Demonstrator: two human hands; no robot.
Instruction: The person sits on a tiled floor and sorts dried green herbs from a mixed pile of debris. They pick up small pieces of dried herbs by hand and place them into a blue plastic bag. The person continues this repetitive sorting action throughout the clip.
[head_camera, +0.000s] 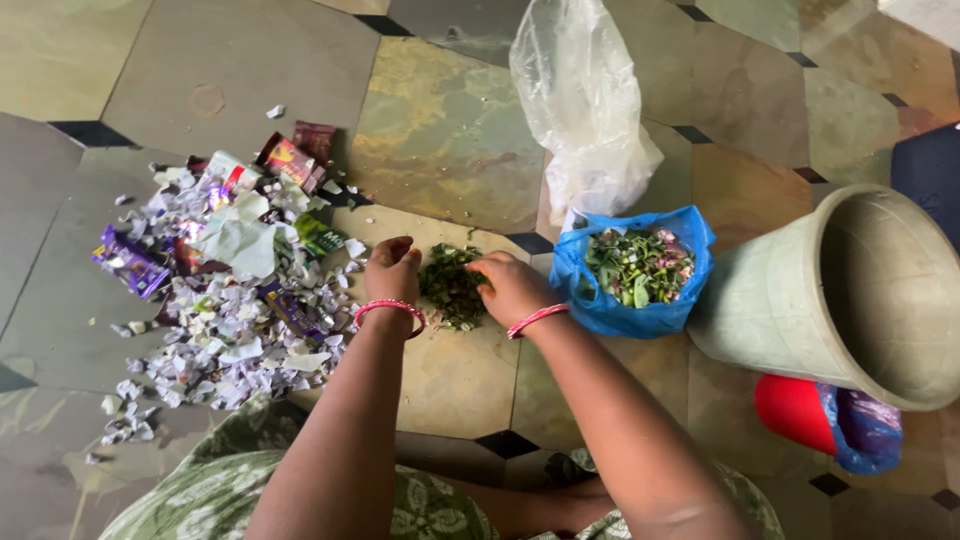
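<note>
Nearest the lens, bottom of frame: my lap in green patterned cloth (200, 500), both forearms running up to mid-frame. Left hand (393, 272) sits curled, fingers tucked, at the left edge of a small heap of green scraps (452, 287) on the tiled floor (450, 130); I cannot tell whether it grips any. Right hand (512, 288) lies cupped against the heap's right edge, fingers narrow, touching the scraps.

Judgement: the scraps look light, limp, loose, likely damp; pinching would shed bits, so scooping from both sides suits better.

Right of centre: blue bag (640, 270) open, holding similar greens. Behind it, clear plastic bag (585, 110). Far right: grey bucket (850, 290) tipped sideways. Left: torn paper and wrappers (230, 300).
</note>
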